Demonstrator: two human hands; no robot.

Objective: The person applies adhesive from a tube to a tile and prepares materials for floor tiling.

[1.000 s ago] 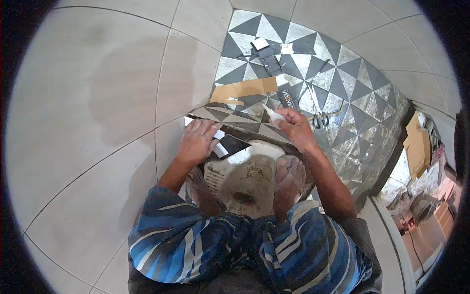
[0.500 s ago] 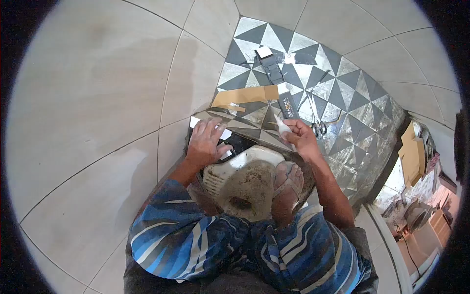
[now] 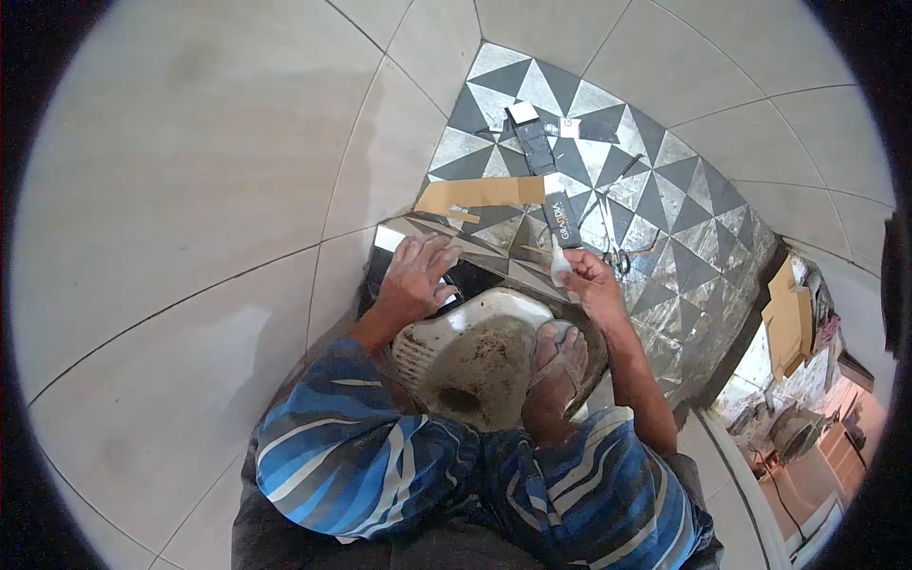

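My left hand (image 3: 416, 280) lies with fingers spread over a black-and-white card-like piece (image 3: 389, 238) on the raised ledge beside the squat toilet. Part of that piece is hidden beneath the hand. In my right hand (image 3: 593, 285) is a small white squeeze bottle (image 3: 560, 269), its narrow nozzle pointing away from me. Fingers and thumb are closed round the bottle's side. The squat toilet (image 3: 494, 309), white and stained with dirt, lies between my arms, with a sandalled foot (image 3: 560, 356) on its right side.
Past the ledge, a brown cardboard strip (image 3: 484, 195), a black printed box piece (image 3: 562, 217) and scissors (image 3: 614, 233) lie on the patterned tile floor (image 3: 655, 275). Another black box piece (image 3: 534, 142) lies farther back. Pale tiled walls (image 3: 199, 190) rise left and behind. Cardboard (image 3: 787, 323) stands at right.
The bottle has turned so its nozzle points more directly away from me, and my right hand has moved slightly down. My left hand stays on the piece; the whole view has shifted a little.
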